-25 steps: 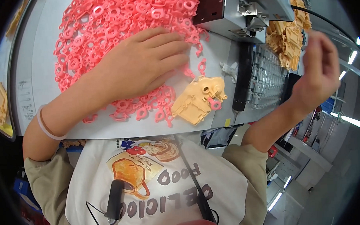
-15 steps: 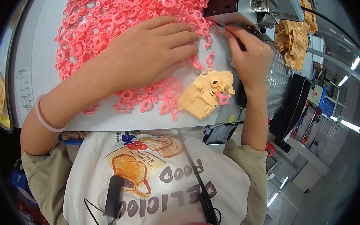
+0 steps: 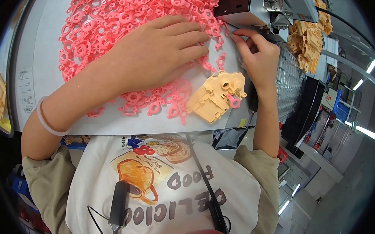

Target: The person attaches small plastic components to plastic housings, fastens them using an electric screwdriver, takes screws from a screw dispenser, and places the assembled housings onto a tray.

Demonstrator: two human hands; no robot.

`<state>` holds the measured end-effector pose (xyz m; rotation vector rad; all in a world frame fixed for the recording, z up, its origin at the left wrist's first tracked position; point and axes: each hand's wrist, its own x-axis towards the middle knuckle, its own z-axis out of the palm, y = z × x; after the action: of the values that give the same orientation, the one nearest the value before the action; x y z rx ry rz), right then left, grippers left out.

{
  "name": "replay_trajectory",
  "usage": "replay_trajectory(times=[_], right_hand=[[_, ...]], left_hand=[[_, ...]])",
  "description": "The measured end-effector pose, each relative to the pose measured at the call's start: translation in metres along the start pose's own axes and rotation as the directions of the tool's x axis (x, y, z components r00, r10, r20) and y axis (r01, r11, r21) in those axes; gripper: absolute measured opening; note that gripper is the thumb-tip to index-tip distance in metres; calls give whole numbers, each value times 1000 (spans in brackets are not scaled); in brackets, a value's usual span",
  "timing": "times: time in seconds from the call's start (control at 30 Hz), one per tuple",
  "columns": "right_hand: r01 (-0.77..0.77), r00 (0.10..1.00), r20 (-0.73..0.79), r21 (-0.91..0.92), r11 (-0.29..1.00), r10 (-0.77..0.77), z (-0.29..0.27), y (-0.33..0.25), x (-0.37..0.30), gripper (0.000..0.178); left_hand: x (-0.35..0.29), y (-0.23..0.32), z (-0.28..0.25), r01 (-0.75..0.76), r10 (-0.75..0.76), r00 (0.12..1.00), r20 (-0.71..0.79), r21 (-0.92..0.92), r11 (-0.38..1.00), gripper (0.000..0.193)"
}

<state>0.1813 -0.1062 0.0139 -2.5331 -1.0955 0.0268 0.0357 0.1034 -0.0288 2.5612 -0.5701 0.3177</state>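
My left hand [image 3: 163, 54] lies palm down with its fingers stretched out over a heap of pink ring-shaped plastic parts [image 3: 119, 19]; what is under the palm is hidden. At the front of a grey metal machine [image 3: 239, 6], my right hand [image 3: 258, 56] has thumb and forefinger pressed together. Whatever those fingertips hold, if anything, is too small to make out. Between the hands, nearer to me, a cream plastic housing [image 3: 214, 99] rests on the table, with a pink part [image 3: 234, 101] fitted at its right side. Neither hand touches the housing.
Several loose pink parts [image 3: 154, 108] are scattered along the table's near edge. A pile of cream housings [image 3: 304, 45] stands right of the machine, beside clear plastic trays [image 3: 290, 80]. A dark tool [image 3: 251, 94] lies partly hidden behind my right wrist.
My right hand has drawn back slightly from the machine, toward me and to the left. My left hand stays over the pink parts, and the housing stays where it was.
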Motion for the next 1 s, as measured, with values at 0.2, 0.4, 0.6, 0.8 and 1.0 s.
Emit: replay_trajectory(times=[0.2,0.4,0.6,0.8,1.0], right_hand=[[-111,994,17,123,986,109,-6,-1,-1,12],[-78,997,16,82,994,77,5,-5,1,11],[-22,995,98,1,1000,22,4,-2,2,10],[-53,999,4,290,956,55,-63,-31,9,9],[162,811,-584,147,976,-47,-121,-13,88,20]], left_hand=[[1,0,0,6,-6,1000,-6,-11,1000,39],[0,1,1,5,-5,1000,-8,-8,1000,41],[1,0,1,-6,6,1000,-7,-7,1000,41],[1,-1,-2,4,-4,1000,10,-21,1000,38],[2,-1,-6,-50,50,999,4,4,999,41]])
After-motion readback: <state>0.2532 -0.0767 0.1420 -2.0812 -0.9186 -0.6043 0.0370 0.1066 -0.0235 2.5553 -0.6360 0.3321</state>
